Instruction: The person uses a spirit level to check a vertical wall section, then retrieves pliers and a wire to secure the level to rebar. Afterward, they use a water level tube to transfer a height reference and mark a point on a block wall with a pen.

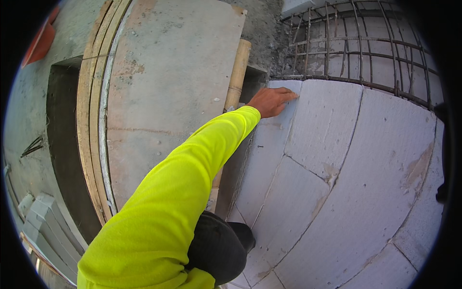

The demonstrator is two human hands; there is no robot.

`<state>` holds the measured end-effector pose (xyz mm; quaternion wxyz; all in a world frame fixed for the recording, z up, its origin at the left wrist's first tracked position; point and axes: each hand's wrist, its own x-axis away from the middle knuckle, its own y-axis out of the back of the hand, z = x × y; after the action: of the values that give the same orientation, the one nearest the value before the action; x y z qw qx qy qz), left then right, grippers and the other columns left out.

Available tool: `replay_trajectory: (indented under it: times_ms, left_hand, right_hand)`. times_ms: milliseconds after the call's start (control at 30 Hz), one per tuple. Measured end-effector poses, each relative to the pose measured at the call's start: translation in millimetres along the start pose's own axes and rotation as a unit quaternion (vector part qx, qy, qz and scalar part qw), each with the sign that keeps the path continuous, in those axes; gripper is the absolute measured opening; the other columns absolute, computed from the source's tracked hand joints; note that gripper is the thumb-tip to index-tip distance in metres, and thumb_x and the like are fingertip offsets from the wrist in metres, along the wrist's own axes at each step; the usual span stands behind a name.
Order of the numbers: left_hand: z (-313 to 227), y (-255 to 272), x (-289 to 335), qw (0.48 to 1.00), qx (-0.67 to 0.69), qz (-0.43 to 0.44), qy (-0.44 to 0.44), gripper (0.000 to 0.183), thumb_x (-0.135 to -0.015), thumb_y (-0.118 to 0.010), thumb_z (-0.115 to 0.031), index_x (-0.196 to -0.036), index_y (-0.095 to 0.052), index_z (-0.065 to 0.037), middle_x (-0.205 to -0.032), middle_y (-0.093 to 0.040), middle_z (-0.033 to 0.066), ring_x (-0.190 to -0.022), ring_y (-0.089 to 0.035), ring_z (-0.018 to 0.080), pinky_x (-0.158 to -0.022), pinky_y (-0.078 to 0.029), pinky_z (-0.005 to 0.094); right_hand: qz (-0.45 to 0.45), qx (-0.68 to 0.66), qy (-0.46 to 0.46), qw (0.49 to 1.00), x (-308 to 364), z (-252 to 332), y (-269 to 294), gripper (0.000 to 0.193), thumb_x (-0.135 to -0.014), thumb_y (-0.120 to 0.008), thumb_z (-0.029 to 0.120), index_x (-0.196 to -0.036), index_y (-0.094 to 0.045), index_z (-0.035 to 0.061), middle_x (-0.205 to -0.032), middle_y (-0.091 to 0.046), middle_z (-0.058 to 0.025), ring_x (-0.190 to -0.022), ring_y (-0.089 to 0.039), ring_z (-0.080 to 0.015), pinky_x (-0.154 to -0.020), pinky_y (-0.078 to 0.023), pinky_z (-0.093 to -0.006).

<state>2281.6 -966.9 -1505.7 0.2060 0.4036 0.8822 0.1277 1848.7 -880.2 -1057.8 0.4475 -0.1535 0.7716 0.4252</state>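
Observation:
My left hand (272, 101), in a bright yellow-green sleeve, reaches out over a wall of pale aerated concrete blocks. Its fingers stretch to the right and rest against a narrow block (269, 137) near the block's far end, with nothing seen in them. Beside the fingertips lies a wider block (323, 120). A small dark nail-like piece (260, 146) shows on the narrow block, nearer to me than the hand. My right hand is out of view.
A rebar grid (356, 45) borders the blocks at the far right. Left of my arm are a large board (168, 72), a bamboo pole (237, 72) and timber battens (89, 111). An opening (62, 120) lies beyond them. Grey panels (50, 231) are stacked lower left, and an orange container (38, 43) stands far left.

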Motion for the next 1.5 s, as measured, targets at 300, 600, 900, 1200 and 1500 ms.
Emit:
replay_trajectory:
  times_ms: [300, 600, 900, 1200, 1500]
  left_hand:
    - [-21, -19, 0, 0.989, 0.051, -0.114, 0.074, 0.042, -0.088, -0.061, -0.013, -0.130, -0.063, -0.012, -0.124, -0.063, 0.0120, -0.101, -0.066, 0.0308, -0.089, -0.054, 0.0405]
    - [-191, 44, 91, 0.915, 0.322, -0.048, -0.238, 0.053, -0.077, -0.076, -0.012, -0.127, -0.059, -0.009, -0.119, -0.061, 0.0134, -0.111, -0.061, 0.0289, -0.094, -0.052, 0.0421]
    - [-266, 152, 81, 0.841, 0.179, 0.288, -0.422, 0.044, -0.084, -0.074, -0.032, -0.118, -0.060, -0.006, -0.105, -0.064, 0.0120, -0.089, -0.066, 0.0297, -0.071, -0.054, 0.0416]
    - [-295, 269, 100, 0.900, 0.260, 0.230, -0.262, 0.021, -0.088, -0.067, -0.025, -0.091, -0.064, -0.004, -0.076, -0.060, 0.0101, -0.061, -0.062, 0.0244, -0.049, -0.047, 0.0360]
    - [-331, 298, 120, 0.908, 0.309, 0.091, -0.270, 0.022, -0.062, -0.065, -0.016, -0.079, -0.055, -0.007, -0.060, -0.043, -0.0006, -0.044, -0.040, 0.0121, -0.038, -0.026, 0.0274]
  right_hand:
    - [-0.012, 0.033, 0.045, 0.998, -10, 9, -1, 0.039, -0.107, -0.041, 0.029, -0.081, -0.052, 0.0019, -0.060, -0.047, -0.0072, -0.045, -0.039, -0.0164, -0.042, -0.034, -0.0279]
    - [0.169, -0.033, -0.140, 0.975, -6, 82, -42, 0.046, -0.107, -0.039, 0.035, -0.074, -0.053, 0.0066, -0.078, -0.053, -0.0115, -0.055, -0.046, -0.0199, -0.052, -0.040, -0.0307]
    - [0.461, -0.406, -0.247, 0.749, 40, 159, -196, 0.022, -0.103, -0.043, 0.027, -0.097, -0.050, 0.0067, -0.075, -0.051, -0.0026, -0.062, -0.053, -0.0152, -0.056, -0.040, -0.0285]
    - [0.559, -0.617, -0.096, 0.545, -2, 224, -217, 0.012, -0.096, -0.057, 0.017, -0.101, -0.052, 0.0068, -0.091, -0.062, -0.0065, -0.074, -0.064, -0.0211, -0.060, -0.048, -0.0347]
    - [0.500, -0.657, -0.037, 0.564, -17, 234, -205, 0.030, -0.088, -0.070, 0.019, -0.109, -0.054, 0.0058, -0.082, -0.060, -0.0161, -0.073, -0.063, -0.0379, -0.060, -0.048, -0.0444]
